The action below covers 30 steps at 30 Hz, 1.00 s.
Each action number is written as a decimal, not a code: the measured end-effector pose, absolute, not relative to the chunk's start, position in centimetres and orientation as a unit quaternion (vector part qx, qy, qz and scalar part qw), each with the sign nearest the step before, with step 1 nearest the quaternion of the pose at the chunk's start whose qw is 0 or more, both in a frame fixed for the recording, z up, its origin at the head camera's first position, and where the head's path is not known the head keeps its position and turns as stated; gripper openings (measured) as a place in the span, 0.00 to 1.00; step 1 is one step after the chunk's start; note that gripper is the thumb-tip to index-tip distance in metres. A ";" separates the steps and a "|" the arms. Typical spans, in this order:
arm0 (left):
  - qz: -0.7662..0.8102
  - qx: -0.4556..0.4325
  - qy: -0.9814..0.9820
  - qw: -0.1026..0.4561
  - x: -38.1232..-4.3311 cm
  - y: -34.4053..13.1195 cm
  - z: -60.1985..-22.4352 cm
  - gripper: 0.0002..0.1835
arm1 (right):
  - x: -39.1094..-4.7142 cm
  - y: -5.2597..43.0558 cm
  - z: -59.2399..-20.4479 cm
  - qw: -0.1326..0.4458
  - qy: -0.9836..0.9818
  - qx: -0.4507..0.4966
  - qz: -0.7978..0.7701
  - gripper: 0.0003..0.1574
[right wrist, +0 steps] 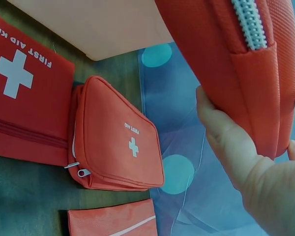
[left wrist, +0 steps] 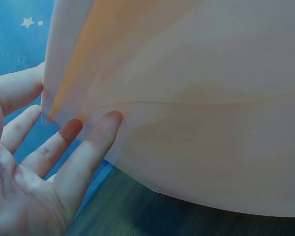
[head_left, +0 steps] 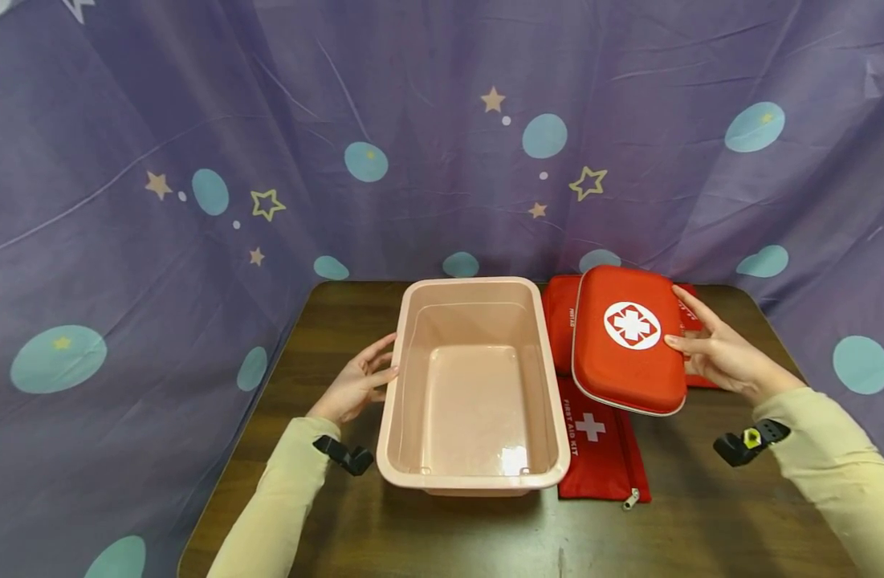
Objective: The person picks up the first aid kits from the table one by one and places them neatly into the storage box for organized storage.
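Note:
My right hand (head_left: 723, 357) grips a red hard-shell first aid case (head_left: 608, 377) by its right edge, thumb on top. The case is raised above the table, with a white cross emblem facing up. In the right wrist view, the thumb and fingers of the right hand (right wrist: 241, 162) lie on either side of the case's zipped edge. A pale pink plastic tub (head_left: 474, 401) with nothing inside is at the middle of the table. Against its left outer wall my left hand (head_left: 351, 385) rests its extended fingers; in the left wrist view, fingertips touch the tub wall (left wrist: 196, 147).
Right of the tub lie a flat red FIRST AID KIT pouch (head_left: 596, 466) and, behind it, a thicker red FIRST AID bag (right wrist: 118, 142). Another flat red pouch (right wrist: 113, 220) is farther right, partly under the raised case. A patterned purple curtain (head_left: 442, 160) surrounds the wooden table (head_left: 442, 542).

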<state>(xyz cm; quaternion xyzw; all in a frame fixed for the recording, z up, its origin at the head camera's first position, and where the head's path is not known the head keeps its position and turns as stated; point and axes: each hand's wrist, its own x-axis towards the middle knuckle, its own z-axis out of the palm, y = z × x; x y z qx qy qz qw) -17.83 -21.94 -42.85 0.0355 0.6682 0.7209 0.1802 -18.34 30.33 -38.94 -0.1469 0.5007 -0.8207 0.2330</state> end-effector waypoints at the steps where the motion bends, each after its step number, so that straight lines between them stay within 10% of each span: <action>1: 0.721 0.036 0.668 0.180 -17.8 -21.9 -42.8 0.36 | -18.4 30.3 -38.9 0.234 0.501 -0.147 -0.820 0.56; 30: 0.720 0.038 0.668 0.181 -17.6 -21.9 -42.7 0.36 | -18.8 27.6 -37.1 0.226 0.526 -0.132 -0.809 0.56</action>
